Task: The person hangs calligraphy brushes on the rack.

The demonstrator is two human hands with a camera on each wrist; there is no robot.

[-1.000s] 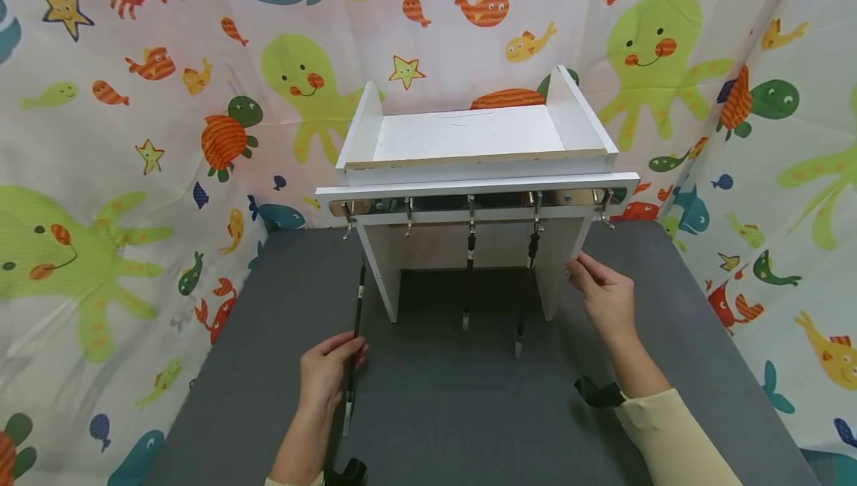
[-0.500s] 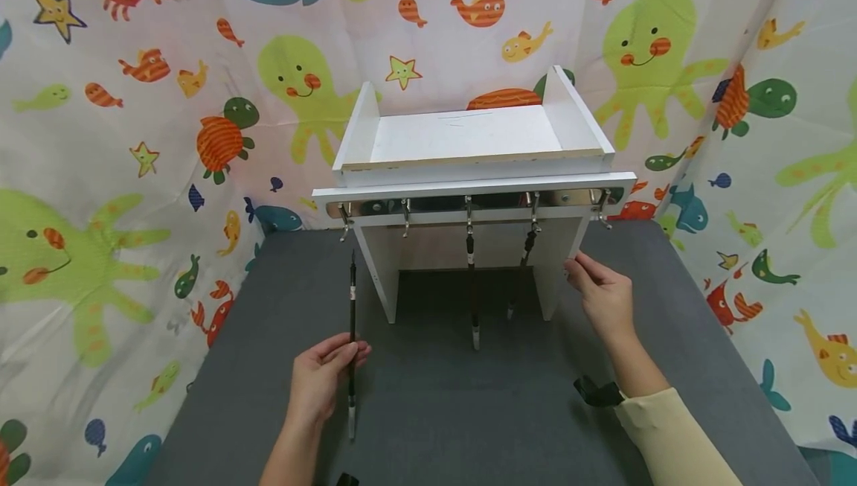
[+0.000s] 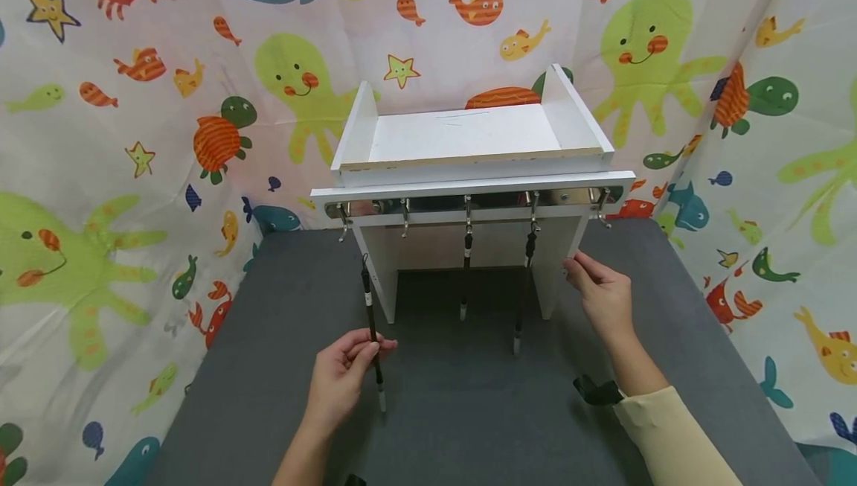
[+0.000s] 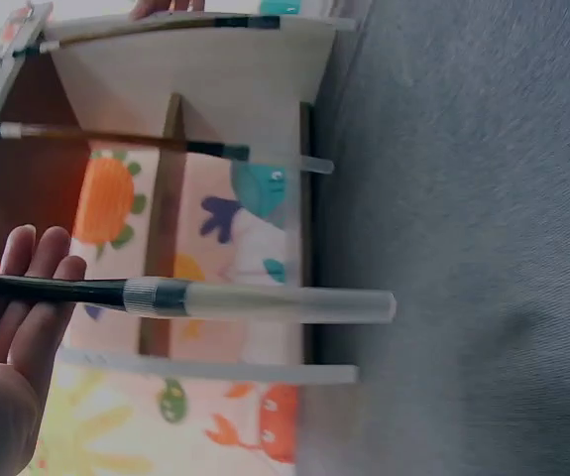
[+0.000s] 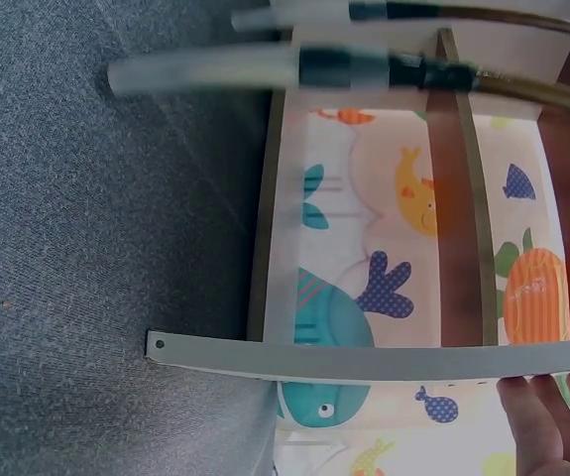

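Observation:
My left hand [image 3: 340, 378] pinches a dark-handled paintbrush [image 3: 370, 310] between thumb and fingers, below the left end of a hook rail [image 3: 435, 205]. The brush stands nearly upright with a thin loop at its top; in the left wrist view a clear cap covers its bristles [image 4: 294, 303]. Two similar capped brushes, one [image 3: 466, 259] from the middle hook and one [image 3: 530, 259] from the hook to its right, hang over the shelf's opening. My right hand [image 3: 605, 296] holds the front edge of the right side panel [image 5: 364, 361] of the white shelf [image 3: 469, 136].
Bare hooks include the far left one [image 3: 344, 222], the second from left [image 3: 405, 218] and the far right one [image 3: 600, 207]. The shelf stands on a grey cloth surface [image 3: 455, 426]. Behind it hangs a curtain [image 3: 428, 39] printed with sea animals.
My left hand has moved right with its brush, whose top now leans slightly left. The two hanging brushes have swung back and forth. My right hand stays at the panel.

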